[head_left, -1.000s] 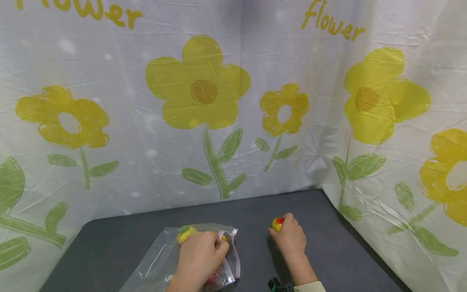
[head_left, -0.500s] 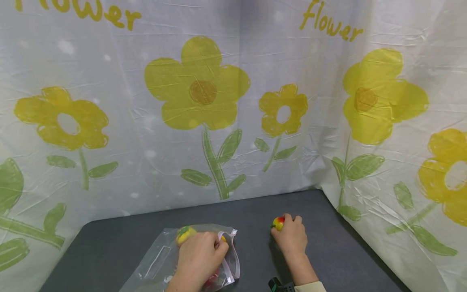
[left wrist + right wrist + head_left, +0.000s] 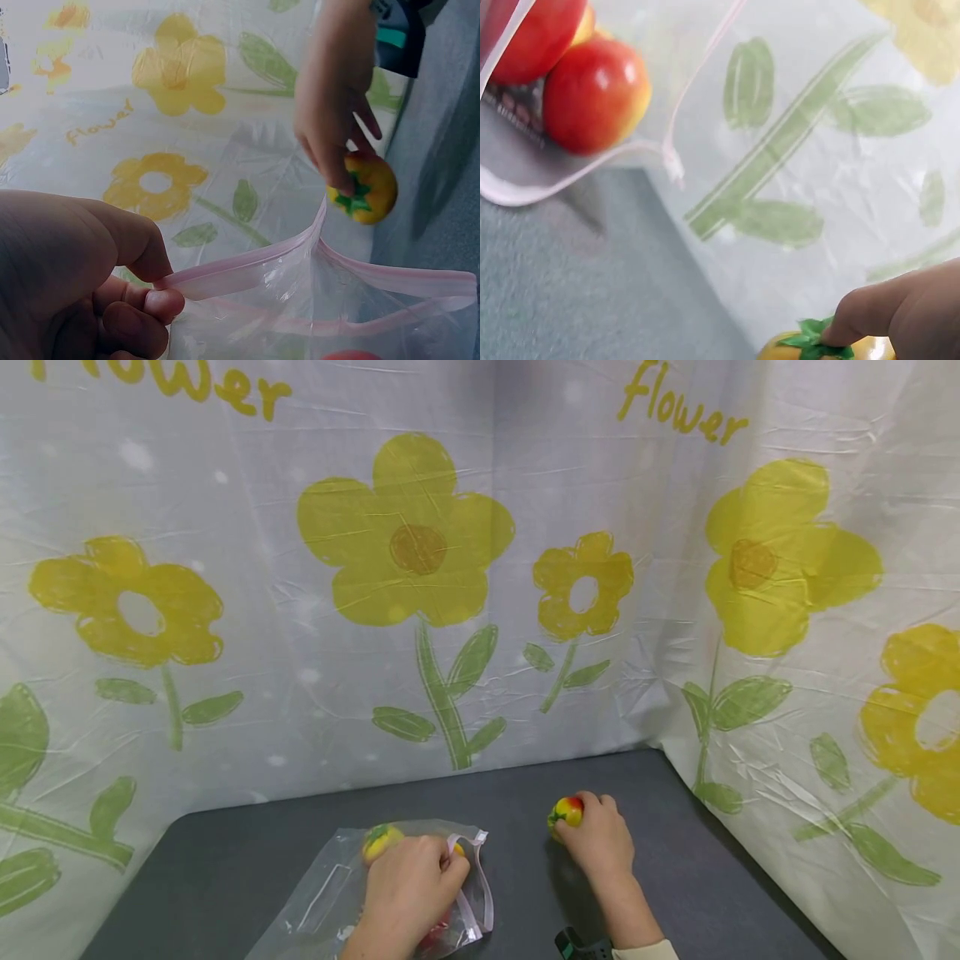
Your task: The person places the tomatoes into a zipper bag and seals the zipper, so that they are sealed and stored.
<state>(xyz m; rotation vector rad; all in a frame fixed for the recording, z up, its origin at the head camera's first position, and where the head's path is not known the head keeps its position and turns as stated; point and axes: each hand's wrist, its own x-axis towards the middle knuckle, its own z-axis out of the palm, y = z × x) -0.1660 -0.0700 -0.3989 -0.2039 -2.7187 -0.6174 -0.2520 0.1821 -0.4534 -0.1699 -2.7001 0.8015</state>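
A clear zip bag (image 3: 322, 881) with a pink-edged mouth lies on the dark table. My left hand (image 3: 408, 889) pinches its rim, and in the left wrist view the thumb and fingers grip the pink zip strip (image 3: 225, 274). The mouth gapes toward the right. Inside the bag are red-and-yellow fruits (image 3: 596, 97) and a yellow one with green leaves (image 3: 381, 842). To the right of the bag, my right hand (image 3: 600, 839) holds a small yellow-and-red fruit (image 3: 566, 812) with a green leafy top, apart from the bag. The hand hides part of this fruit.
The dark grey table (image 3: 510, 793) meets a pale sheet (image 3: 262, 693) printed with yellow flowers behind and to the right. A dark watch-like band (image 3: 581, 946) is at the right wrist.
My right hand has raised the yellow-and-red fruit slightly and turned it, so more of its green top shows. The left hand and bag have stayed in place.
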